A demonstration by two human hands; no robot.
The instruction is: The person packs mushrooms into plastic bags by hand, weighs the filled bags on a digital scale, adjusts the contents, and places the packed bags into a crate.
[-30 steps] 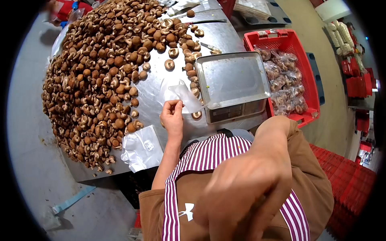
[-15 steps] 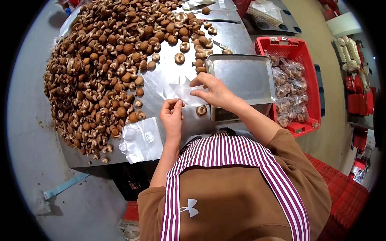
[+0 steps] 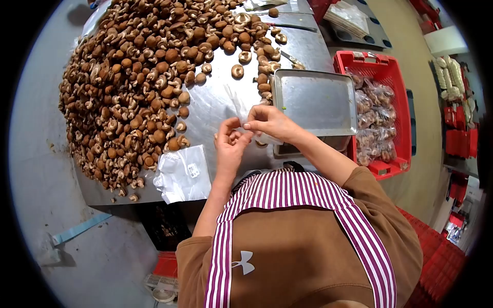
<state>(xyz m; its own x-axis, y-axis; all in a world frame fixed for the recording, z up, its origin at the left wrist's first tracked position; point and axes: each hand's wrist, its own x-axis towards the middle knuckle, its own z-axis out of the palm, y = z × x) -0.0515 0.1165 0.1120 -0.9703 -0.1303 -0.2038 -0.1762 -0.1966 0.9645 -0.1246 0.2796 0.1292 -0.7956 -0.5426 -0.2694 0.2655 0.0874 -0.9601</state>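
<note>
Both hands meet over the metal table, pinching a thin clear plastic bag (image 3: 235, 100) that stretches up and away from the fingers. My left hand (image 3: 229, 146) is closed, its fingers curled at the bag's near edge. Against it, my right hand (image 3: 269, 123) presses thumb and fingertips together on the same film. A mushroom (image 3: 261, 144) lies under the right hand, mostly hidden. Left of my left hand is a stack of flat plastic bags (image 3: 181, 177). A metal tray (image 3: 319, 100) with a small green bit in it sits just beyond my right hand.
A large heap of shiitake mushrooms (image 3: 128, 97) covers the table's left and far side. Right of the tray stands a red crate (image 3: 402, 118) with bagged mushrooms (image 3: 377, 115). A knife (image 3: 292, 59) lies behind the tray. A long dark tool (image 3: 292, 26) lies farther back.
My hands have come together; the right hand moved down toward the left, its fingers closing on the bag. The bag, spread wide before, is now narrow and bunched. The view shifted slightly.
</note>
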